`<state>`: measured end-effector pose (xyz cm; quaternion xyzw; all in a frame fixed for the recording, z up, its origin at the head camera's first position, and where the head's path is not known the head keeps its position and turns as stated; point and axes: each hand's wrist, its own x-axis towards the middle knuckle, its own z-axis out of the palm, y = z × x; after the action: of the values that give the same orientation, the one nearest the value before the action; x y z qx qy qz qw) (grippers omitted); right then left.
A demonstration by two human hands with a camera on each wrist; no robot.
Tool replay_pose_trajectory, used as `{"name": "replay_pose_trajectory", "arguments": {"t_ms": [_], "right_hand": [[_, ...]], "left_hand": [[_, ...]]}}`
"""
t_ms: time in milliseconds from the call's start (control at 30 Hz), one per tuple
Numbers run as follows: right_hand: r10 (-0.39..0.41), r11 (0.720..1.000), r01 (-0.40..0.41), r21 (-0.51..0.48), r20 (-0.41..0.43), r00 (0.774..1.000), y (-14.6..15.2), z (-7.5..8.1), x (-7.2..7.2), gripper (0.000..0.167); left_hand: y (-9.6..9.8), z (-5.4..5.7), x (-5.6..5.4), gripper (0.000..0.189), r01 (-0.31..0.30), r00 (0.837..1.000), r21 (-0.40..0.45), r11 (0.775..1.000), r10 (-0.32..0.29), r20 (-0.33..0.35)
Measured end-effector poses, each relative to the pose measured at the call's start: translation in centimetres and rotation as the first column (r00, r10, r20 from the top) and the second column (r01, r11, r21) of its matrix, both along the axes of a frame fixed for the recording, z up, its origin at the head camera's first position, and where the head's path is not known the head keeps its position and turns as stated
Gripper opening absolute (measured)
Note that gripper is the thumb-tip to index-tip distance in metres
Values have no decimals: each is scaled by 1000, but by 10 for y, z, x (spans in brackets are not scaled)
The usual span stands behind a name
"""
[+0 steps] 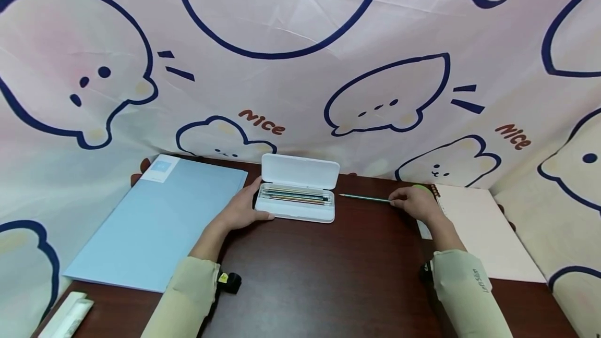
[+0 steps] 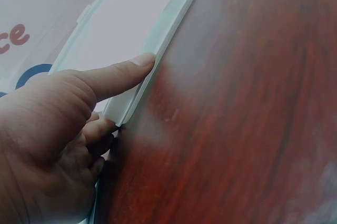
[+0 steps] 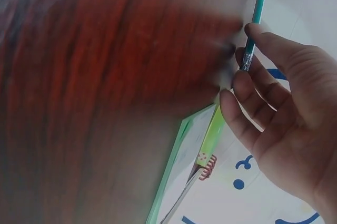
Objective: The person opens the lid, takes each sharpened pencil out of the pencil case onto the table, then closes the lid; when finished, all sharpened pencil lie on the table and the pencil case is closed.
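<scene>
A: What lies farthest left?
B: A slim white oblong object on the glossy dark reddish-brown bench; next, a large flat light-blue folder with a white label at its far left corner.
A: And the left hand?
B: It grips the left end of a white rectangular pencil case, thumb at the near edge, fingers round the end; the case stands open on the bench, its white lid raised at the back; several slim pencils lie lengthwise inside.
A: Past the case?
B: A slender teal-green pencil with a silver band, tip pointing left, near the case but apart from it; the right hand pinches its blunt end between thumb and fingers; whether the pencil touches the bench, I cannot tell.
A: Farthest right?
B: A bright yellow-green strip just beyond the right hand; then a pale pink spiral-bound pad, flat on the bench.
</scene>
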<state>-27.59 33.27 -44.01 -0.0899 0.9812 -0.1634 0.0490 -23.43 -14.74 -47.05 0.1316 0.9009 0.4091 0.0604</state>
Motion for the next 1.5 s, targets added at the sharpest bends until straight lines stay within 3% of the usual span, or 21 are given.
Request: {"name": "replay_pose_trajectory", "arguments": {"t_ms": [533, 800, 1067, 1300, 1500], "right_hand": [[22, 999, -21, 40, -14, 1000, -6, -8, 0, 17], [-18, 999, 15, -38, -92, 996, -11, 11, 19, 25], [81, 983, -95, -155, -94, 992, -53, 27, 18, 28], [149, 976, -158, -149, -73, 986, -97, 16, 6, 22], [199, 968, -205, -147, -55, 978, -132, 11, 4, 21]], "left_hand": [[-2, -1, 3, 110, -3, 1000, 2, 1000, 3, -3], [2, -5, 6, 112, 2, 1000, 10, 1000, -2, 21], [-5, -5, 6, 111, -20, 1000, -14, 1000, 20, 8], [-2, 0, 4, 111, -39, 999, -54, 998, 40, 6], [2, 0, 4, 113, -48, 998, -58, 997, 50, 32]]}}
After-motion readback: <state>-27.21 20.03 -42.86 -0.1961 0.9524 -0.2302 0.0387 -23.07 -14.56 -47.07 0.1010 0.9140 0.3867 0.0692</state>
